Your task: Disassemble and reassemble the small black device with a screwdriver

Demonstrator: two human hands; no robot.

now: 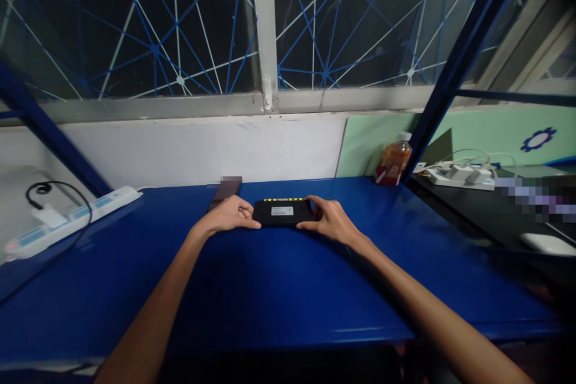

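1. We hold the flat black box (282,220) by its opposite ends, left hand (229,214) and right hand (332,220), probably to steady it and leave its face uncovered.
2. Both grips are closed on it, thumbs at its near corners.
3. It is near the blue desk's (288,288) far edge, roughly midway between the far corners; we cannot tell whether it touches the top.
4. It looks rectangular, with a pale label (282,211); yellow marks (294,199) show just behind.
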